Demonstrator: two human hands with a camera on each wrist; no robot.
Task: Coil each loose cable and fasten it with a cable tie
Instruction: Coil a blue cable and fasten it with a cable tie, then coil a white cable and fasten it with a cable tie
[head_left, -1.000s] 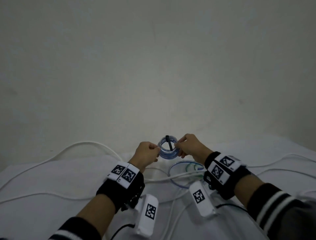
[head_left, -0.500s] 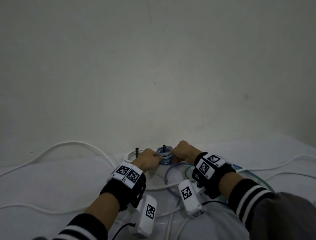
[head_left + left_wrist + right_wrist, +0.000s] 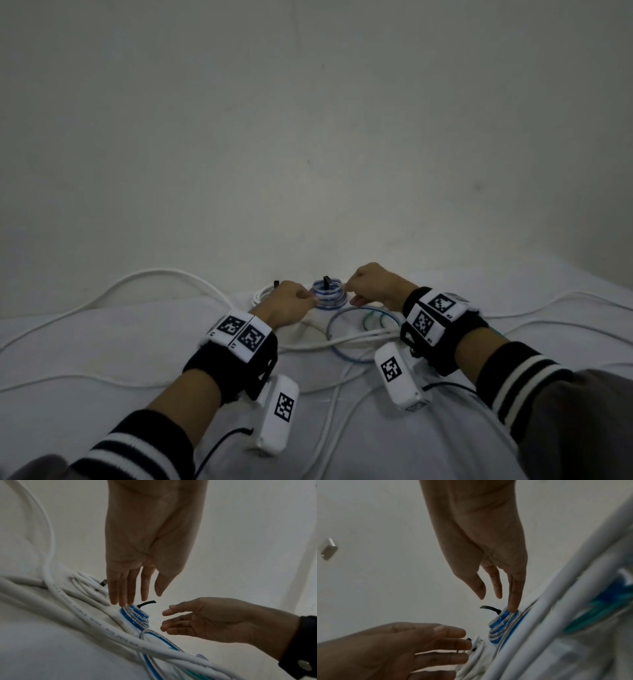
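On the white sheet [image 3: 102, 342], blue coil [image 3: 328, 294] lies between both hands.

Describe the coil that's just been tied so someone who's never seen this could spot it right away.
On the white cloth by the wall, look between the left hand and right hand. There sits the blue coil, a small tight ring. Only it is blue and clear, with a black cable tie sticking up; the neighbouring coil is white.

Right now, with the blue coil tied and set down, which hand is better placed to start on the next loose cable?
Probably the right hand. The loose blue cable loop lies just below it, and only one fingertip touches the blue coil. The left hand sits nearer the tied white coil.
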